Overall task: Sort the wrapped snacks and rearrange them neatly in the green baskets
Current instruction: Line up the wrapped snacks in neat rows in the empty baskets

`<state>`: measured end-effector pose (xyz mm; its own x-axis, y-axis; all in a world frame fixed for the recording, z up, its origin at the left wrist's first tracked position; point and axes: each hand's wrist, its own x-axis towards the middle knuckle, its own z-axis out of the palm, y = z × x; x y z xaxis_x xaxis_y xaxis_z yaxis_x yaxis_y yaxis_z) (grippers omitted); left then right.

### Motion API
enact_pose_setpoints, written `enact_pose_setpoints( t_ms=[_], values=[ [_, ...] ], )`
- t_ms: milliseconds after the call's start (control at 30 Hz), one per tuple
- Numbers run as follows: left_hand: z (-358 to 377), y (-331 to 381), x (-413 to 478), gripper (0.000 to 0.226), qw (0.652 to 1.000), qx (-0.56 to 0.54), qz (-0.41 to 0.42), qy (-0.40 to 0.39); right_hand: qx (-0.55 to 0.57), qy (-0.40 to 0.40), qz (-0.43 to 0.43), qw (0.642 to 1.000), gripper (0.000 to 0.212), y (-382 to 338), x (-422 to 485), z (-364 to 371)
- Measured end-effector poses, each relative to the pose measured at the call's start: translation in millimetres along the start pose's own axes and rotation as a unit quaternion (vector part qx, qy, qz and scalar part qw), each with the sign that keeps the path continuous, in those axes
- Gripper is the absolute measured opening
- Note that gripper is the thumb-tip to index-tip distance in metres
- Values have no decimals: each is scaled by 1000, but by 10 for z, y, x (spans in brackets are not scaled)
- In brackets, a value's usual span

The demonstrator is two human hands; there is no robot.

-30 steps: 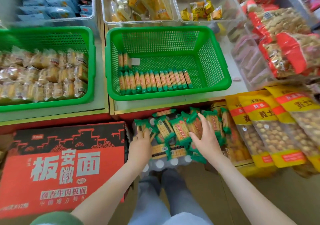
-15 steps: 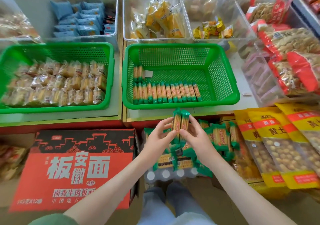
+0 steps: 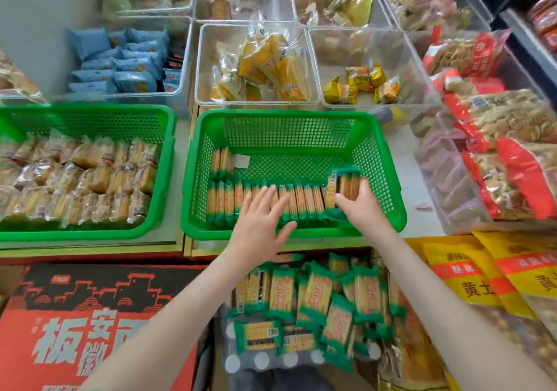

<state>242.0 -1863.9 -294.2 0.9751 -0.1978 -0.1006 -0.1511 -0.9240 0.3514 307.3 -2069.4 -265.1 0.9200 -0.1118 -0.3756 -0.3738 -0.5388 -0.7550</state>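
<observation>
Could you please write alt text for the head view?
A person's right hand holds green-wrapped biscuit packs at the right end of a row in a green basket; the left hand rests on the row. Loose packs lie below.

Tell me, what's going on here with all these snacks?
A person is filling the middle green basket with green-wrapped cracker packs. The right hand grips a few packs at the right end of the front row, while the left hand rests flat on that row. More loose packs lie piled below the shelf. The left basket holds clear-wrapped cakes.
</observation>
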Motion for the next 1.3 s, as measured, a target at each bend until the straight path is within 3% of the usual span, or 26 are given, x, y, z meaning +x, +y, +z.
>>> enact_pose_setpoints(
  t_ms=[100,200,367,467,600,667,833,933,1033,1100,1233,1300],
  values=[
    [84,-125,182,76,995,83,-34,-53,-129,-18,18,991,57,96,387,24],
    [117,-88,230,75,992,107,-21,-61,-235,-99,50,966,70,216,602,179],
    [120,-102,240,75,992,100,-35,-71,-182,-208,136,951,85,326,726,181],
    [99,-75,233,77,991,99,-36,-77,-235,-220,111,940,99,372,703,153],
    [90,-80,224,77,992,99,-37,-73,-288,-208,52,933,98,322,709,187],
    [82,-78,221,78,992,100,-36,-73,-286,-233,58,928,97,346,719,186],
    [91,-69,216,78,993,92,-28,-73,-263,-293,86,915,120,285,733,112],
    [79,-62,222,72,993,80,-25,-79,-243,-313,97,913,117,245,708,83],
    [70,-67,204,68,996,66,-23,-58,-252,-283,74,922,101,199,595,81],
    [86,-79,168,63,998,61,4,-4,-255,-225,25,940,86,154,451,45],
    [357,-66,-75,34,966,27,140,214,-202,-13,-152,967,53,238,-158,-101],
    [552,36,-316,36,957,19,178,229,-198,81,-216,953,43,464,-565,-140]
  ],
)
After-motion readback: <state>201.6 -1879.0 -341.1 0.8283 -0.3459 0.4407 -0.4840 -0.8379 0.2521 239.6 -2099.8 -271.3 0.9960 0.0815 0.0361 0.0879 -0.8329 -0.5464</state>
